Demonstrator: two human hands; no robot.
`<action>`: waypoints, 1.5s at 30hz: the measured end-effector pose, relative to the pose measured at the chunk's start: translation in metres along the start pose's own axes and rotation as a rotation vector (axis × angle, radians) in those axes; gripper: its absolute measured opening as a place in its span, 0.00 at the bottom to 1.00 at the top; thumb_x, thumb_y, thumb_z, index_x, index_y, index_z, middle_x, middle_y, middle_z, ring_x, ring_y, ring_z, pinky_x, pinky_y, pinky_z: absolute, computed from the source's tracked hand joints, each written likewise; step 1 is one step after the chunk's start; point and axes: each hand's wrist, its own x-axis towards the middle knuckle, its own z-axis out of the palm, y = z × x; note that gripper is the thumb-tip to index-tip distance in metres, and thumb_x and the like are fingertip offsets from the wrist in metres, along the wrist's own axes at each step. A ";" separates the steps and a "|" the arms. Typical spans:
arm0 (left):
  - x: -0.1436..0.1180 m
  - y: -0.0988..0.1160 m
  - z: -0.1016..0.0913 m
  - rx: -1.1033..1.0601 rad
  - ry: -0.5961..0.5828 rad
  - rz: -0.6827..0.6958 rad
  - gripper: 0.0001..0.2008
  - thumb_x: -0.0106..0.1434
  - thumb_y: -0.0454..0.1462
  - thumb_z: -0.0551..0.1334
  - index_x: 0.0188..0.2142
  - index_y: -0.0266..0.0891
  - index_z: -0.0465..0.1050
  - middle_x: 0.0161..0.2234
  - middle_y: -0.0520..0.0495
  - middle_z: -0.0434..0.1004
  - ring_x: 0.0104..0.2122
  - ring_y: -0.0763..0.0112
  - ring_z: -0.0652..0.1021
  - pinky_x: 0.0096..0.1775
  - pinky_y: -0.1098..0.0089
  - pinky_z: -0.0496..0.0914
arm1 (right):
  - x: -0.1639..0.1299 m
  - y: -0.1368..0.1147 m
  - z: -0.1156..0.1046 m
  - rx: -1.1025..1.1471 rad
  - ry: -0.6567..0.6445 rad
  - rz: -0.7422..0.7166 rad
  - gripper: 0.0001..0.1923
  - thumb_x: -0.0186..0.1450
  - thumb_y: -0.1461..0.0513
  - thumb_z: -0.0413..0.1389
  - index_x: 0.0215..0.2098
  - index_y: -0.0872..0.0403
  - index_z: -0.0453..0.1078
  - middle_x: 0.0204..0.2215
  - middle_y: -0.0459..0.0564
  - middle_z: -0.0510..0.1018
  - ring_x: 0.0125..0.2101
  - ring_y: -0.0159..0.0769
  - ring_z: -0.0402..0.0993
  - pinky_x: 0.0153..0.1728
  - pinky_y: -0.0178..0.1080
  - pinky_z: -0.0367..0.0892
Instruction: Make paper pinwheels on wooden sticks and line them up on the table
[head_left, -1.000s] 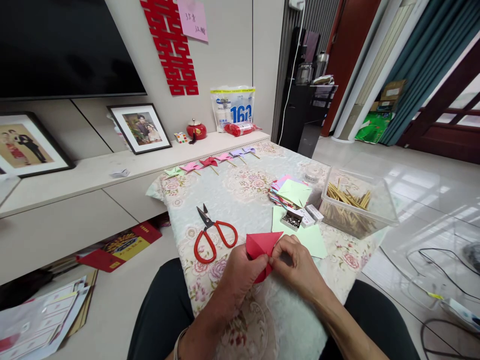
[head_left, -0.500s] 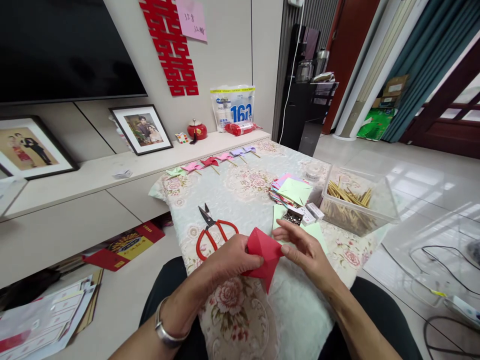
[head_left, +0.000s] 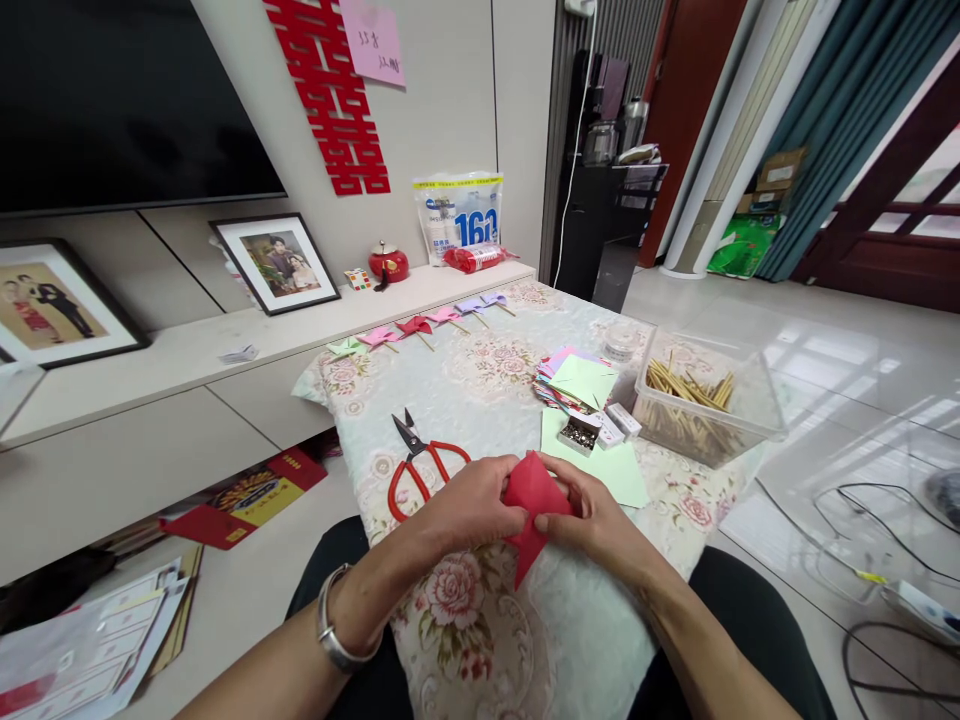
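Observation:
Both my hands are closed on a partly folded piece of red paper [head_left: 534, 498], its lower corner pointing down over the tablecloth. My left hand [head_left: 480, 500] pinches its left side with the thumb near the middle. From the right, my right hand [head_left: 589, 505] presses its thumb close to the centre, the fingers behind. Beside my left hand lie scissors [head_left: 420, 462] with red handles, blades apart. Beyond my right hand, a small open box of metal pins [head_left: 580, 433] rests on pale green paper [head_left: 619, 475]. Several paper pinwheels [head_left: 415, 327] on sticks line the far table edge.
A stack of coloured paper squares [head_left: 581, 380] sits right of centre, with small white boxes [head_left: 616, 424] close by. A clear plastic bin [head_left: 765, 425] holds wooden sticks [head_left: 686, 385]. A roll of tape [head_left: 621, 342] stands behind it. Behind the table runs a low cabinet [head_left: 180, 365].
My right hand has come in from the right edge of the red paper and now grips it near the centre. The paper's right side has been folded inward.

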 end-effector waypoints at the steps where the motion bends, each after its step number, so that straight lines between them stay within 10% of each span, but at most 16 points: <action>1: 0.000 -0.001 0.001 0.050 0.016 0.004 0.13 0.47 0.33 0.61 0.36 0.39 0.75 0.28 0.51 0.77 0.25 0.70 0.71 0.24 0.73 0.57 | 0.000 0.001 0.000 0.013 0.005 0.013 0.33 0.56 0.63 0.63 0.61 0.47 0.67 0.45 0.48 0.82 0.42 0.45 0.80 0.43 0.45 0.74; 13: 0.003 0.008 0.005 0.357 0.052 0.009 0.10 0.48 0.35 0.62 0.32 0.41 0.69 0.26 0.53 0.72 0.25 0.69 0.70 0.25 0.70 0.56 | 0.003 0.011 -0.002 -0.127 0.123 0.001 0.40 0.51 0.70 0.60 0.63 0.51 0.64 0.51 0.50 0.79 0.43 0.43 0.77 0.42 0.42 0.73; 20: -0.001 -0.008 -0.005 -0.291 0.176 -0.156 0.29 0.53 0.45 0.69 0.52 0.36 0.70 0.47 0.41 0.78 0.39 0.63 0.79 0.37 0.68 0.69 | 0.006 0.007 0.000 0.109 0.247 -0.004 0.44 0.50 0.66 0.65 0.64 0.52 0.61 0.35 0.45 0.79 0.27 0.33 0.72 0.29 0.35 0.67; 27: -0.011 -0.008 0.041 -0.795 0.258 -0.058 0.22 0.50 0.44 0.74 0.41 0.35 0.78 0.36 0.42 0.84 0.38 0.61 0.81 0.42 0.66 0.73 | 0.010 0.009 0.008 0.150 0.407 -0.089 0.42 0.50 0.64 0.66 0.62 0.53 0.62 0.29 0.42 0.76 0.25 0.31 0.68 0.28 0.34 0.63; 34: -0.002 -0.006 0.057 -0.741 0.571 -0.144 0.12 0.46 0.40 0.74 0.28 0.35 0.79 0.23 0.49 0.81 0.25 0.67 0.78 0.30 0.71 0.71 | 0.011 0.012 0.011 0.115 0.445 -0.114 0.38 0.51 0.61 0.68 0.59 0.53 0.64 0.33 0.45 0.78 0.27 0.33 0.71 0.30 0.35 0.67; 45: -0.005 -0.013 0.044 -0.694 0.574 -0.175 0.09 0.50 0.39 0.71 0.26 0.35 0.78 0.24 0.49 0.81 0.23 0.69 0.77 0.27 0.72 0.69 | 0.007 0.018 -0.005 0.008 0.409 -0.231 0.28 0.59 0.56 0.66 0.57 0.50 0.68 0.41 0.51 0.80 0.36 0.39 0.77 0.40 0.42 0.72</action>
